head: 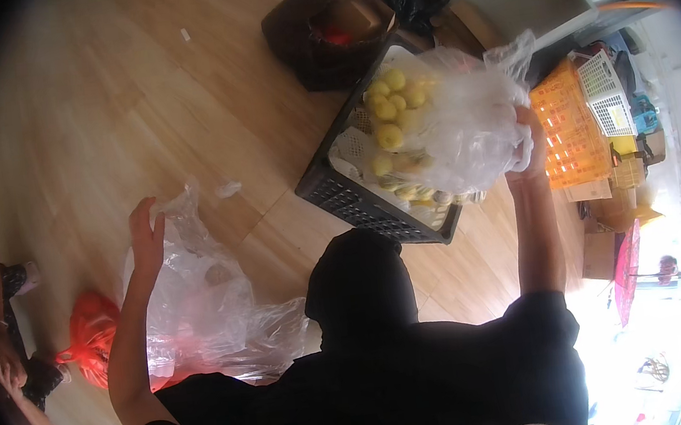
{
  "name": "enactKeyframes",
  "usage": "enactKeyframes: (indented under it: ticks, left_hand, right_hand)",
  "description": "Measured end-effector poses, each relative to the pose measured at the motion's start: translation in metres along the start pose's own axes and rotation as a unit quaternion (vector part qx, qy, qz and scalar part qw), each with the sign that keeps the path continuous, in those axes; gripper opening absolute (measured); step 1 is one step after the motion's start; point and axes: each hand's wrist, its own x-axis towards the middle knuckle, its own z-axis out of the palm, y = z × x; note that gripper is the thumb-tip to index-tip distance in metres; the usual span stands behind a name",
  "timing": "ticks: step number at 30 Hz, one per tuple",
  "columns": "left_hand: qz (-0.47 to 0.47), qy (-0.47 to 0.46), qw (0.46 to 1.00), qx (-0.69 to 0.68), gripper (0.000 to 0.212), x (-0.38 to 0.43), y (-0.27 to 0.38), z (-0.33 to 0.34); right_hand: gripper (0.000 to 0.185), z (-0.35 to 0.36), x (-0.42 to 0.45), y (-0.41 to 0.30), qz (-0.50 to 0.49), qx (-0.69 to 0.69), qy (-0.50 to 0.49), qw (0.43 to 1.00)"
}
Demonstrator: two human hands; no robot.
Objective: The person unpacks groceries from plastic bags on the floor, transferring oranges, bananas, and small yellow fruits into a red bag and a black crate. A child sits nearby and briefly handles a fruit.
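Observation:
My left hand is raised on the left with its fingers apart, beside crumpled clear plastic bags on the wood-look floor; I see nothing gripped in it. A red plastic bag, tied at the top, lies by my left forearm. On the right, my right hand clutches a bunched translucent plastic bag, which covers part of a black plastic crate. Round yellow-green fruit shows in the crate, among white foam nets. The bunched plastic partly hides my right fingers.
Beyond the crate stands a dark brown container with something red inside. An orange patterned box or bag, a white basket and cardboard boxes are at the right. Another person's arms and legs show at the far left.

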Motion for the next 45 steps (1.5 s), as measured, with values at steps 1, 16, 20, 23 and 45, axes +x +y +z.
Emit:
enactKeyframes:
  ticks: [1, 16, 20, 23, 45]
  left_hand:
    - [-0.006, 0.0, 1.0, -0.002, 0.036, 0.001, -0.003, 0.003]
    - [-0.032, -0.085, 0.983, 0.159, 0.06, -0.004, -0.062, -0.009]
    - [-0.124, -0.232, 0.944, 0.197, 0.074, -0.016, -0.055, -0.001]
    - [-0.198, -0.351, 0.903, 0.149, 0.072, -0.026, -0.059, -0.013]
    - [-0.405, 0.121, 0.878, -0.223, 0.039, -0.052, -0.187, -0.113]
  right_hand:
    - [0.029, -0.01, -0.001, 0.008, 0.017, 0.021, 0.022, 0.999]
    - [0.039, -0.043, 0.001, 0.088, 0.04, -0.48, 0.025, 0.876]
    - [0.037, -0.094, 0.051, 0.104, 0.067, -0.61, -0.091, 0.785]
    - [0.041, -0.013, 0.108, 0.071, 0.441, -0.709, -0.143, 0.532]
    - [0.045, 0.281, 0.113, 0.535, -0.025, -0.754, -0.449, 0.478]
